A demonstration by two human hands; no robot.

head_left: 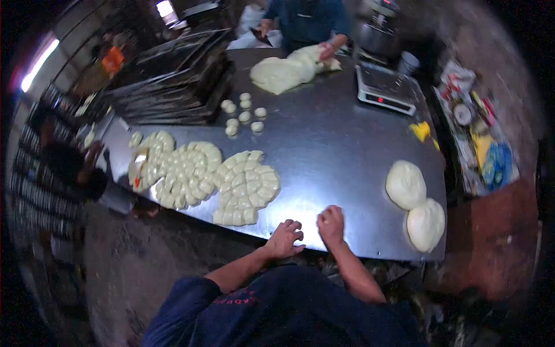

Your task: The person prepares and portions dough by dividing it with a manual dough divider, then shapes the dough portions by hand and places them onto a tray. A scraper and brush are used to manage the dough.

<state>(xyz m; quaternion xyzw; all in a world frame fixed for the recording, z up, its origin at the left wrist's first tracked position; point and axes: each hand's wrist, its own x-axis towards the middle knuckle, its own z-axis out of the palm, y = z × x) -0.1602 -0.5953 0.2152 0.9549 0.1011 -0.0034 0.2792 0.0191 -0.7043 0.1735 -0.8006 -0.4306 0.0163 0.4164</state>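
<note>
My left hand (284, 238) is at the near edge of the metal table, fingers apart and slightly bent, holding nothing. A short way to its right, my right hand (330, 225) has its fingers curled in; whatever may be inside is hidden. Left of my hands lies a round of dough (247, 184) divided into small pieces, and a second cut round (188, 173) adjoins it. Off to the right, two smooth dough balls (406, 185) (426, 225) touch each other. Neither hand touches any dough that I can see.
Across the table (329, 150), another person's hand (329, 51) rests on a large dough mass (289, 72). Small dough balls (245, 116) lie near stacked dark trays (173, 81). A scale (386, 87) stands at back right. A second person (75, 165) is at the left end.
</note>
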